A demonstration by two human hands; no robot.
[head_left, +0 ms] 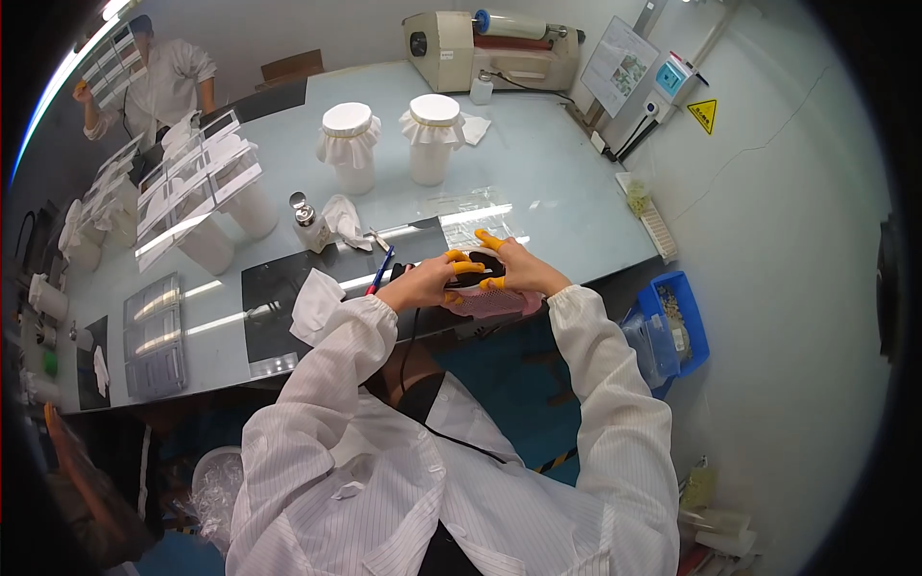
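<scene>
At the front edge of the table, my left hand and my right hand are curled around the top of a pink bag with a fine dotted or mesh-like pattern. Yellow finger covers are on several fingertips of both hands. Something black shows inside the bag's mouth between the fingers; its kind cannot be made out. Just left of my left hand lie a blue and red pen and tweezers. A clear plastic film lies on the table beyond the hands.
Two cloth-covered white jars stand farther back, with a pump bottle and crumpled wipe nearer. A laminating-type roller machine is at the back. White racks and a clear case occupy the left; a blue bin is right.
</scene>
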